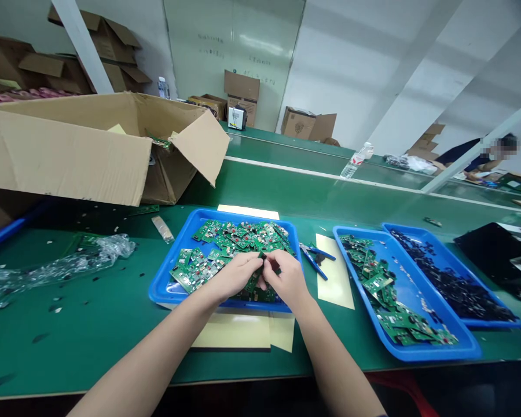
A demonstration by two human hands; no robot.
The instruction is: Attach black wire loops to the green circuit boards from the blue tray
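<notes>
My left hand [239, 273] and my right hand [287, 279] meet over the near side of a blue tray [160, 284]. Between them is a small green circuit board [255, 282], partly covered by my fingers. My left hand is closed on this board. The fingers of my right hand pinch at its upper end, where a small dark part shows; its exact shape is hidden. Heaped in the tray around and below my hands are several green circuit boards [200, 269] with silver and red components. Blue-handled cutting pliers [315, 262] lie just right of the tray.
Yellow sheets [336, 284] lie on the green table [113, 336]. To the right stand a blue tray [434, 344] of circuit boards and another blue tray [499, 321] of black parts. A cardboard box [65, 156] and plastic wrap [61, 272] occupy the left. A person [477, 153] leans at the far right.
</notes>
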